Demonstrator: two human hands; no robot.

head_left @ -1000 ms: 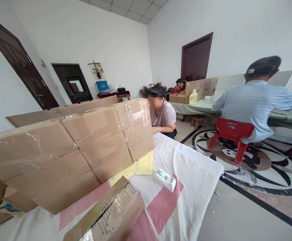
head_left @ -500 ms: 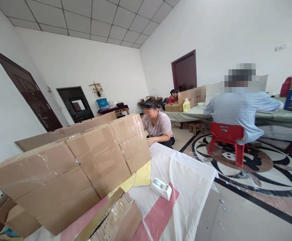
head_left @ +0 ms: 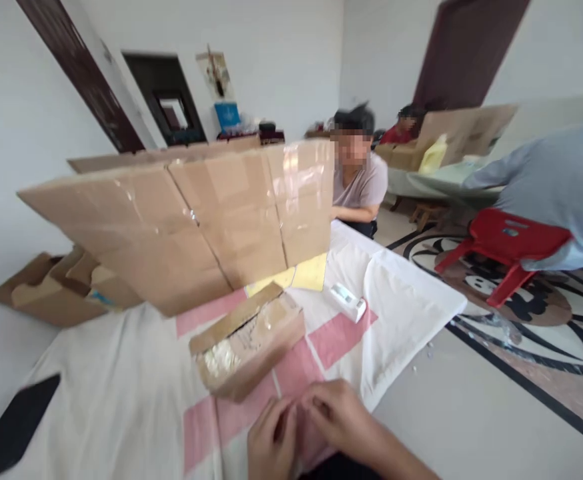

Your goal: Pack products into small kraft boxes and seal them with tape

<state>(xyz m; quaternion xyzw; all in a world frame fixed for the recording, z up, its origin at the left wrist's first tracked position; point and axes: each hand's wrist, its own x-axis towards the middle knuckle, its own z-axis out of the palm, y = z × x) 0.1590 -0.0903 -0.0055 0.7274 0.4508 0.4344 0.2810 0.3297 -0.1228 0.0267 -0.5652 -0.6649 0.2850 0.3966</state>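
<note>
Low in the head view, my left hand (head_left: 273, 440) and my right hand (head_left: 340, 417) are close together at the near edge of the table. The fingers of both are curled into a pinch, the fingertips almost meeting. Pink cloth shows between and below them; what they pinch, if anything, is too blurred to make out. Beyond my hands lies a small cardboard box (head_left: 266, 343) with its top partly open and something shiny and pale at its near end. To its right, on the tablecloth (head_left: 396, 300), stands a white tape dispenser (head_left: 347, 303).
A tall cardboard partition (head_left: 221, 220) crosses the table's far side, with yellow sheets (head_left: 311, 272) at its foot. A black flat object (head_left: 19, 427) lies at left, opened cartons (head_left: 61, 293) behind. A person (head_left: 364, 177) crouches beyond; another sits on a red chair (head_left: 511, 240).
The view has swung downward and slightly left, so the objects on the table show more fully. Both my hands have come into view at the bottom.
</note>
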